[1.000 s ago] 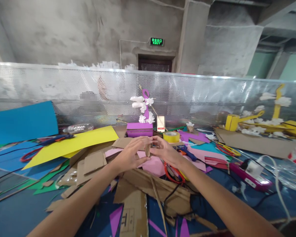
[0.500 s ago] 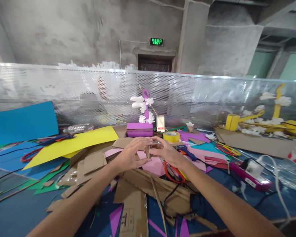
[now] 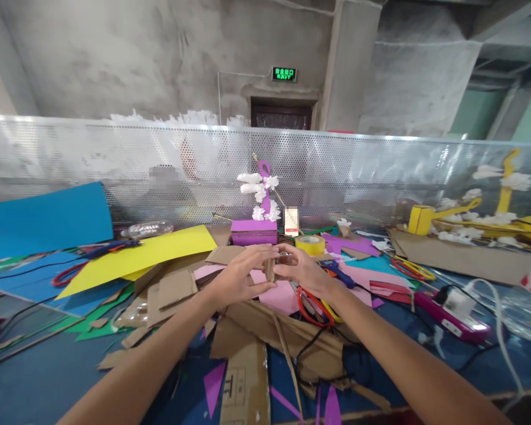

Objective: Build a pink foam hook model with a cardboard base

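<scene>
My left hand and right hand meet in front of me, fingers curved, pinching a small cardboard piece between them. My left fingertips are at its top with the thumb below, and my right fingers touch its right side. I hold it above the middle of the surface, over pink sheets.

Just right of my right hand lie a blue glue gun and a tool with red handles. Nearer me, toward the near edge, is a heap of cardboard with purple scraps beside it.

Beyond my hands, near the far edge, stands a purple box, with a purple stem and white flowers above it; yellow tape lies to its right. A yellow sheet slants across the left, a blue sheet fills the far left corner, and a power strip sits toward the right edge.
</scene>
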### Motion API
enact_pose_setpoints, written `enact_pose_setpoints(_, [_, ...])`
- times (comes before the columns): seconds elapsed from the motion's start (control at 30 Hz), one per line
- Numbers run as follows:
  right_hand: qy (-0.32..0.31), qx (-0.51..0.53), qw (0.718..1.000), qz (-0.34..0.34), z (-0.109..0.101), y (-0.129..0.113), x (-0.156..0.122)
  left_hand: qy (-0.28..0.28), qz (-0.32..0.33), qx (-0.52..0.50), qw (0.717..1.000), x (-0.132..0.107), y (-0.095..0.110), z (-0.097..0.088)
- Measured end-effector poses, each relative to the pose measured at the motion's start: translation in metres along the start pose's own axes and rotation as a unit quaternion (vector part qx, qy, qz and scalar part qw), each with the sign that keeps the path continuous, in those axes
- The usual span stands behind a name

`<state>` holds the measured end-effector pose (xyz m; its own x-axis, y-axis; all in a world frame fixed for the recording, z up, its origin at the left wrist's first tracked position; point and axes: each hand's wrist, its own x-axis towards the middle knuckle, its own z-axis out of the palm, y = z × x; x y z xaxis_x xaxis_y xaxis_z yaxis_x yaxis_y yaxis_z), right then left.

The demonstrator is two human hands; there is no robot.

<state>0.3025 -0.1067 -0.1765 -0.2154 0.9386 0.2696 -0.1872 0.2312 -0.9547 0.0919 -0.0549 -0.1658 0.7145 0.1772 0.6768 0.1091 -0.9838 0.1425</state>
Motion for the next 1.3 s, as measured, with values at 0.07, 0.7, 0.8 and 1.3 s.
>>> enact_pose_setpoints(0.07, [-0.001, 0.016, 1.000, 0.003, -0.001, 0.002, 0.002, -0.001, -0.013, 0.004, 1.000, 0.000, -0.001, -0.001])
enact_pose_setpoints(0.7, [0.014, 0.063, 0.998, -0.011, -0.001, 0.003, 0.008, -0.004, -0.042, 0.019, 0.999, 0.001, -0.010, -0.014])
enact_pose_setpoints(0.8, [0.053, 0.071, 0.996, -0.022, -0.010, -0.003, 0.010, 0.083, -0.103, 0.011, 0.991, 0.000, -0.021, -0.026])
enact_pose_setpoints(1.3, [0.223, 0.017, 0.971, -0.083, -0.099, -0.013, 0.015, -0.137, -0.113, 0.055, 0.983, -0.026, -0.057, -0.058])
